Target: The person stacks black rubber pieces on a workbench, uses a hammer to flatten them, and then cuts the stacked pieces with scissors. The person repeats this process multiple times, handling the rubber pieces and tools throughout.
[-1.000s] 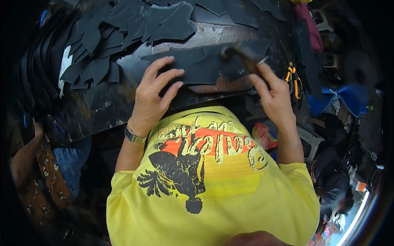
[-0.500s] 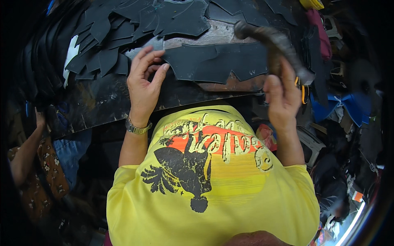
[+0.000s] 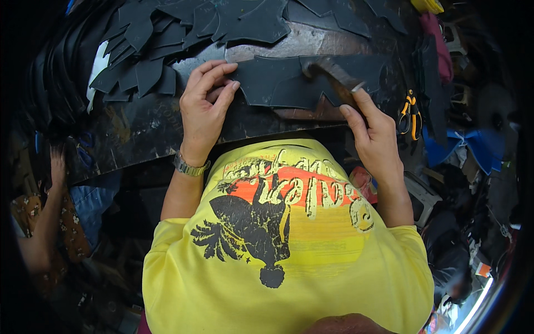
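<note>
A long dark leather-like panel [image 3: 278,83] with notched edges lies flat near the front of the dark work table. At its left end my left hand [image 3: 203,106] is closed, forefinger and thumb at the corner. My right hand [image 3: 374,125] grips the handle of a hammer [image 3: 334,75], whose blurred head is down over the middle-right part of the panel. I cannot tell whether the head touches it. Beneath the panel, a brownish board [image 3: 306,113] shows along the near edge.
Many cut dark pieces [image 3: 144,42] lie piled at the far left, with more [image 3: 250,25] at the back. Orange-handled pliers [image 3: 410,114] hang at the table's right edge. Another person's arm [image 3: 47,222] is at the lower left, near blue-handled scissors [image 3: 84,150].
The hammer has swung down and left from its raised position onto or just over the panel. My left hand and the panel have shifted slightly right. The pliers have come into fuller view.
</note>
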Available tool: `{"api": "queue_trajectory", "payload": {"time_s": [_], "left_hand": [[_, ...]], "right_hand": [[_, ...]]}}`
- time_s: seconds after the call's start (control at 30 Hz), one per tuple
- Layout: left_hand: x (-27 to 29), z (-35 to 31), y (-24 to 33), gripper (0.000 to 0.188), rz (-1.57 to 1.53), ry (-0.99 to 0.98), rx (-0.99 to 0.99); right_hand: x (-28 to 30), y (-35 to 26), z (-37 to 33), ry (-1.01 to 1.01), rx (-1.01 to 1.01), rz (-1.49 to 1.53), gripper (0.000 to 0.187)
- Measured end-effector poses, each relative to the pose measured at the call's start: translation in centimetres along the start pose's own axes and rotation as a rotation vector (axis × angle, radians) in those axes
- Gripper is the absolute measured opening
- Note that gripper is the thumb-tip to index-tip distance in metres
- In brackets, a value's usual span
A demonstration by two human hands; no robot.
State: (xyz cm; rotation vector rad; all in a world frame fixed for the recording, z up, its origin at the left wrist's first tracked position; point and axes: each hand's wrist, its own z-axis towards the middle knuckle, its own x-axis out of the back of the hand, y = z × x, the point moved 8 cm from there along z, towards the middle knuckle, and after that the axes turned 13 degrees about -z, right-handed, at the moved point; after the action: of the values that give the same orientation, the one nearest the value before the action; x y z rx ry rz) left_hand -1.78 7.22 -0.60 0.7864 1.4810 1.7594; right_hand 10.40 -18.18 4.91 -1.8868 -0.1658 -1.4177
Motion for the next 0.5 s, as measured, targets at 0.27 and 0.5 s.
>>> {"api": "queue_trajectory", "payload": {"time_s": [0.27, 0.5], "left_hand": [[-0.4, 0.1, 0.3, 0.031, 0.050, 0.002, 0.001], [-0.6, 0.1, 0.4, 0.031, 0.027, -0.004, -0.007]], "right_hand": [[-1.7, -2.5, -0.7, -0.061, 0.284, -0.052, 0.054], [-2.3, -3.0, -0.5, -0.156, 0.253, -0.043, 0.054]]}}
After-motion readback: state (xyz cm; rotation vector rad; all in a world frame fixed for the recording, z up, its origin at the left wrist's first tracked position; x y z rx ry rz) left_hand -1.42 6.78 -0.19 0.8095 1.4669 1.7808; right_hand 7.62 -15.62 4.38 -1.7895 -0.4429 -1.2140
